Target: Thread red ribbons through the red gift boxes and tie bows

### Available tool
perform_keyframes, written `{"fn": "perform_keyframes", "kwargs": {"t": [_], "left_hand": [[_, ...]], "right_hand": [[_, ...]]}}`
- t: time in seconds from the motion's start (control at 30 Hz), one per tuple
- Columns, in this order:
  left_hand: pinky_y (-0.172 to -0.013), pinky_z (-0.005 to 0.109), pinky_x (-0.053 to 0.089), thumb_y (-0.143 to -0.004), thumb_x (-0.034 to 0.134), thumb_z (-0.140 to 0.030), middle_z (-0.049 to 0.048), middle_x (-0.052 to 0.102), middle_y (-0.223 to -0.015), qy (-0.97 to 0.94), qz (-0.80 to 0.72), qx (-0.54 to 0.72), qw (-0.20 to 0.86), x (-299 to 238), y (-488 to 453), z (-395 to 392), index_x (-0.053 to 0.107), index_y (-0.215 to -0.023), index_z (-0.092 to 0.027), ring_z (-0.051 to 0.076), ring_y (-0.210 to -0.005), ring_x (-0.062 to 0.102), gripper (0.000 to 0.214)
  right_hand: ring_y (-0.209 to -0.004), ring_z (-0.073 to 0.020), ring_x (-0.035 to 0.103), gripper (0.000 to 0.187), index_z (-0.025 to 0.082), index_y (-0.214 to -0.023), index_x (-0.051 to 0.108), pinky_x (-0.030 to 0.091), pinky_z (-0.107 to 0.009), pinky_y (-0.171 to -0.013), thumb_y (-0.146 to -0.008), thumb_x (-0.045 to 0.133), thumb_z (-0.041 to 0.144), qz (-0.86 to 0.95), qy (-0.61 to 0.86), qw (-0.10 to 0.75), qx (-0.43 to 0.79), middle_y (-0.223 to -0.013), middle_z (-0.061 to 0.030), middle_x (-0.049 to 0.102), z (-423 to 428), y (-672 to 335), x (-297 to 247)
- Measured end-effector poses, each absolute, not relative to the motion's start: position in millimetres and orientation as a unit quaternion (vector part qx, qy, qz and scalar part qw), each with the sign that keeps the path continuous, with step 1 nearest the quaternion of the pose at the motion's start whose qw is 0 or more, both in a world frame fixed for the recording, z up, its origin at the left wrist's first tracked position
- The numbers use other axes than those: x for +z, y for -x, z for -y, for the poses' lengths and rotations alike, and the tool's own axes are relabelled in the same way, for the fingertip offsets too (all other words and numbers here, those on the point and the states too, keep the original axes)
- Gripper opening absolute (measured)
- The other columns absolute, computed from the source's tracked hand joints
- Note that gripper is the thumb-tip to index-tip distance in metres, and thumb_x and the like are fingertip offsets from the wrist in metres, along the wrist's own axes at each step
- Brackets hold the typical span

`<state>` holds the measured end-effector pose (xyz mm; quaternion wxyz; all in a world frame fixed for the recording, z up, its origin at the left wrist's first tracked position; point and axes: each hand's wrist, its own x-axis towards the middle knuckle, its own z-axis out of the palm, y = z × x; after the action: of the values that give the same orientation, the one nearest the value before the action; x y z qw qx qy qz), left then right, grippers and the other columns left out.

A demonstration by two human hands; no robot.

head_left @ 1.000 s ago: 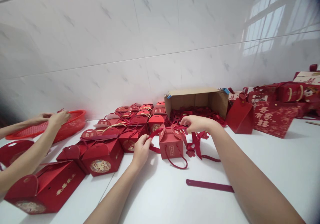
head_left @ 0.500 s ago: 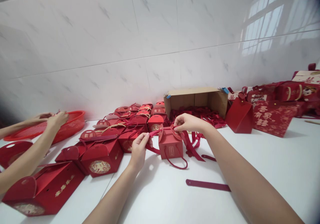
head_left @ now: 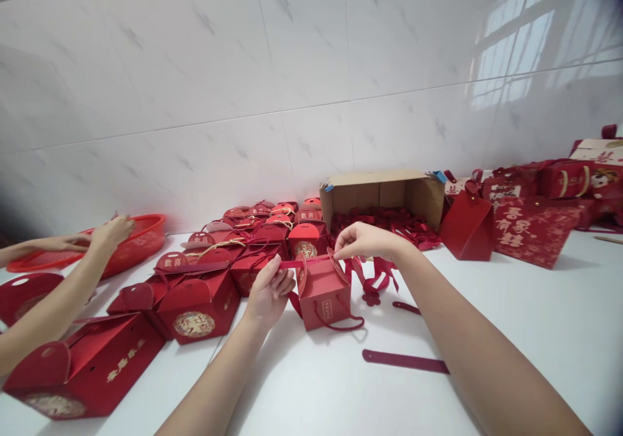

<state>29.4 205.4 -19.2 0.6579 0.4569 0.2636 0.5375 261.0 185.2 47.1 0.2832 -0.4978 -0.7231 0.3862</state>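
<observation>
A small red gift box (head_left: 324, 293) stands on the white table between my hands, its round flaps raised and a rope handle (head_left: 348, 326) hanging on its front. My left hand (head_left: 268, 293) is closed on a red ribbon (head_left: 291, 265), pulled taut leftward from the top of the box. At the right flap, my right hand (head_left: 363, 241) pinches the box's upper edge; the ribbon's passage under those fingertips is hidden. More ribbon lies in loose loops (head_left: 377, 280) just right of the box.
An open cardboard carton (head_left: 384, 183) of red ribbons lies against the wall. Several red boxes (head_left: 199, 300) fill the left side. Beyond them, another person's hands (head_left: 109, 231) work over a red basket (head_left: 156, 228). Flat dark-red straps (head_left: 403, 361) lie near my right forearm.
My left hand has moved left and down, drawing the ribbon tight. The box has shifted slightly left and nearer; ribbon on its right side has shortened. My right hand stays at the top.
</observation>
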Motion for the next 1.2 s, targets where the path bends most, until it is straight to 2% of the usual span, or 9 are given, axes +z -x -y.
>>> {"fn": "perform_keyframes", "kwargs": {"t": [0.27,0.47,0.67,0.87,0.93,1.07,1.2], "left_hand": [[-0.037,0.021,0.015,-0.067,0.062,-0.026,-0.0088,0.021,-0.040,-0.446,-0.301,0.513,0.668,-24,-30,-211,0.030,-0.048,-0.018,0.004,-0.034,0.019,0.038],[-0.034,0.020,0.015,-0.064,0.060,-0.018,-0.0089,0.023,-0.038,-0.401,-0.318,0.504,0.696,-25,-29,-212,0.031,-0.045,-0.018,0.003,-0.031,0.021,0.034],[-0.031,0.021,0.018,-0.067,0.056,-0.016,-0.0075,0.024,-0.031,-0.341,-0.278,0.490,0.753,-17,-26,-212,0.028,-0.042,-0.019,0.005,-0.027,0.023,0.037],[-0.031,0.021,0.019,-0.070,0.057,-0.015,-0.0064,0.026,-0.030,-0.296,-0.262,0.492,0.776,-13,-22,-214,0.026,-0.042,-0.019,0.007,-0.027,0.025,0.042],[-0.031,0.021,0.020,-0.070,0.056,-0.015,-0.0063,0.027,-0.030,-0.292,-0.257,0.495,0.777,-12,-21,-213,0.029,-0.042,-0.019,0.007,-0.027,0.026,0.040],[-0.032,0.021,0.020,-0.071,0.055,-0.014,-0.0060,0.029,-0.030,-0.295,-0.250,0.496,0.778,-11,-20,-213,0.032,-0.042,-0.018,0.007,-0.028,0.026,0.037],[-0.032,0.021,0.021,-0.071,0.054,-0.014,-0.0059,0.028,-0.030,-0.297,-0.248,0.492,0.780,-11,-21,-212,0.033,-0.041,-0.018,0.007,-0.028,0.026,0.038]], "right_hand": [[-0.047,-0.0045,0.031,0.032,0.015,-0.059,0.056,0.023,-0.021,-0.044,-0.063,0.068,0.045,0.708,0.515,0.285,0.391,-0.055,0.0042,0.048,-188,-258,44],[-0.044,-0.0044,0.027,0.031,0.016,-0.056,0.052,0.019,-0.021,-0.042,-0.064,0.067,0.041,0.689,0.518,0.294,0.412,-0.049,0.0067,0.037,-190,-256,42],[-0.044,-0.0044,0.028,0.028,0.015,-0.059,0.054,0.021,-0.021,-0.043,-0.065,0.066,0.040,0.701,0.521,0.291,0.390,-0.048,0.0065,0.038,-189,-250,43],[-0.052,-0.0069,0.040,0.027,0.015,-0.069,0.061,0.028,-0.021,-0.047,-0.066,0.067,0.042,0.771,0.478,0.265,0.326,-0.059,0.0023,0.052,-189,-251,42],[-0.054,-0.0076,0.043,0.024,0.015,-0.070,0.061,0.029,-0.021,-0.048,-0.066,0.066,0.038,0.780,0.477,0.266,0.306,-0.060,0.0020,0.054,-189,-251,41],[-0.057,-0.0082,0.046,0.006,0.016,-0.069,0.057,0.033,-0.020,-0.052,-0.066,0.061,0.020,0.802,0.460,0.297,0.240,-0.064,0.0022,0.057,-187,-249,41],[-0.055,-0.0072,0.041,0.007,0.017,-0.069,0.052,0.031,-0.020,-0.051,-0.064,0.055,0.012,0.823,0.437,0.318,0.174,-0.063,0.0036,0.053,-187,-247,39]]}}
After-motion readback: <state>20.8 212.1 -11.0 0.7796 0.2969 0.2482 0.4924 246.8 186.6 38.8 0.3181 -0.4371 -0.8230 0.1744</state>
